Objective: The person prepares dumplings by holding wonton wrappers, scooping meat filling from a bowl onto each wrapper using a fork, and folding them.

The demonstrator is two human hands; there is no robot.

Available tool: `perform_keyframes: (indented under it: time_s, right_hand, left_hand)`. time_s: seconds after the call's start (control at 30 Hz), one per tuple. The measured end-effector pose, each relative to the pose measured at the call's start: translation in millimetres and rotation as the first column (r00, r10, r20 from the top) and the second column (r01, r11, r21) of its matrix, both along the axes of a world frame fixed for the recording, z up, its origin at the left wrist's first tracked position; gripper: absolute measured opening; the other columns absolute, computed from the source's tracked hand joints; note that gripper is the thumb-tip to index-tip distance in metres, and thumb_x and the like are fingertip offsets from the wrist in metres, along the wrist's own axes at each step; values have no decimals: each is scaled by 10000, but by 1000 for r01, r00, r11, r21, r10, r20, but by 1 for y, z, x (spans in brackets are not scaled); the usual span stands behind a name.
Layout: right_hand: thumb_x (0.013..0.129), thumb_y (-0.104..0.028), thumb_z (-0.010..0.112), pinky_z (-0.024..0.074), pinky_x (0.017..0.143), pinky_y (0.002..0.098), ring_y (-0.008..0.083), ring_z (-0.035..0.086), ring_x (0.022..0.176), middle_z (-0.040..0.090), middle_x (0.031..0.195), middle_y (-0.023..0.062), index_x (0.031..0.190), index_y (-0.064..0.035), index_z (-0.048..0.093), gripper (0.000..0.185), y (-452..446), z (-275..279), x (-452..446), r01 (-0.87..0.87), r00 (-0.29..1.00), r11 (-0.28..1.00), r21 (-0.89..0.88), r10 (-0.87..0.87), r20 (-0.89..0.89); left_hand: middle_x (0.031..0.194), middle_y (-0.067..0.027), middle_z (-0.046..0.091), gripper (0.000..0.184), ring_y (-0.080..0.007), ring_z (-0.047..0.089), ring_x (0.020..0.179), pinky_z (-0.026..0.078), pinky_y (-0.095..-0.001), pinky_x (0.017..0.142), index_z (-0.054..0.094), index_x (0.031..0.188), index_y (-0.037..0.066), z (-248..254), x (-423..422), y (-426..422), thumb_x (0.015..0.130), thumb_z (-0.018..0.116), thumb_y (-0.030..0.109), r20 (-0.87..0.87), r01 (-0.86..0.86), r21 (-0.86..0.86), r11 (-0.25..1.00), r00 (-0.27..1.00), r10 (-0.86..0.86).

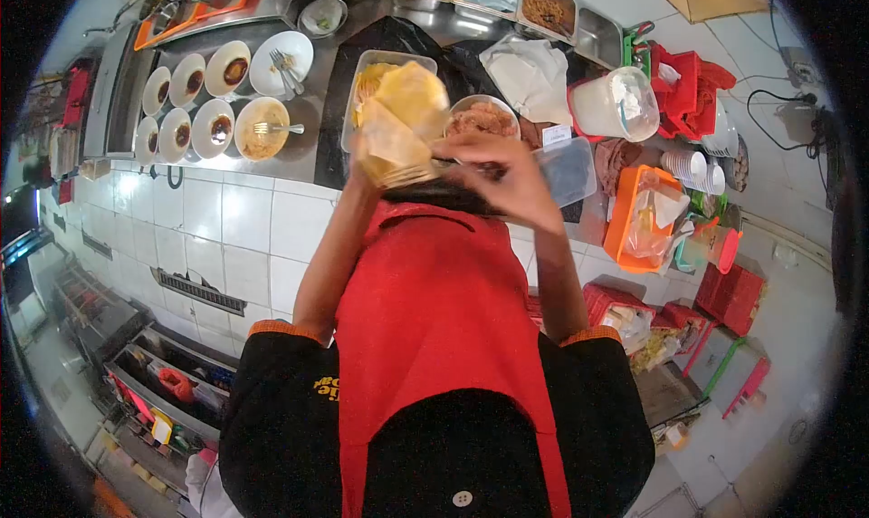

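Observation:
My left hand (364, 163) is closed on a stack of thin yellow dumpling wrappers (398, 124), held up before my apron and blurred by motion. Most of its fingers are hidden behind the sheets. To the right, my right hand (502, 172) has its fingers drawn together beside the wrappers; what they grip, if anything, is smeared. Just beyond it sits a bowl of pink minced meat (485, 119). More yellow wrappers lie in a clear plastic tub (350, 124) behind the stack. An empty-looking clear plastic box (568, 170) is by my right wrist.
White bowls with dark sauce (213, 129) stand in rows at left, near a used bowl with a fork (262, 142). Farther right are a white powder tub (625, 104), white paper sheets (528, 74) and an orange basket (625, 228). Metal food trays (547, 11) line the back.

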State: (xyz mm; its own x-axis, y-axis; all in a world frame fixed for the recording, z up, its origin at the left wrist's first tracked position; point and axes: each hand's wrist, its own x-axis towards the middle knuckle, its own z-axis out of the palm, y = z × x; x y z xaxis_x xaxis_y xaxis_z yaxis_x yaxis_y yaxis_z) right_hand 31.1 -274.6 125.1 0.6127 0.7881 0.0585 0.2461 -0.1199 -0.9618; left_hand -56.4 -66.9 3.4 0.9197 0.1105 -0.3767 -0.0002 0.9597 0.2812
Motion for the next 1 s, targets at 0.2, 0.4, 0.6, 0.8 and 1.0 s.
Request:
perform_keyframes:
  time_s: [0.2,0.4,0.6,0.8,1.0]
  right_hand:
    - [808,-17,584,515,722,353,248,685,841,705,912,142,1032,-109,743,290,-90,-96,53,384,923,589,-711,-280,265]
    - [758,-121,653,531,750,476,354,675,880,693,926,172,924,-110,747,192,-79,-147,25,528,846,417,-740,-182,502]
    - [764,-142,660,530,763,480,372,672,882,694,924,173,927,-140,755,188,-73,-158,23,672,736,369,-642,-424,527]
    - [755,-97,640,516,759,456,352,664,870,704,895,138,906,-140,765,201,-72,-141,21,492,870,502,-711,-313,381]
    - [743,-119,654,528,738,453,355,673,837,706,892,132,906,-144,763,198,-69,-143,21,438,895,451,-777,-143,422]
  left_hand:
    - [1167,-133,602,481,-275,627,1013,542,-413,862,514,1265,48,-50,-28,54,983,371,410,133,-132,117,984,984,116]
    - [1139,-120,615,464,-271,634,996,552,-402,843,529,1243,50,-36,-32,44,992,384,413,62,-167,254,953,986,156]
    - [1140,-115,621,477,-249,641,988,549,-388,848,528,1261,54,-13,-26,29,1012,377,432,39,-112,60,992,993,109]
    - [1146,-115,627,452,-268,647,985,553,-401,848,530,1255,42,-15,-22,25,1003,398,392,8,-88,40,995,996,88]
    - [1125,-116,636,392,-277,648,992,550,-410,862,544,1240,46,-33,-22,27,968,406,291,12,-65,44,997,998,64]
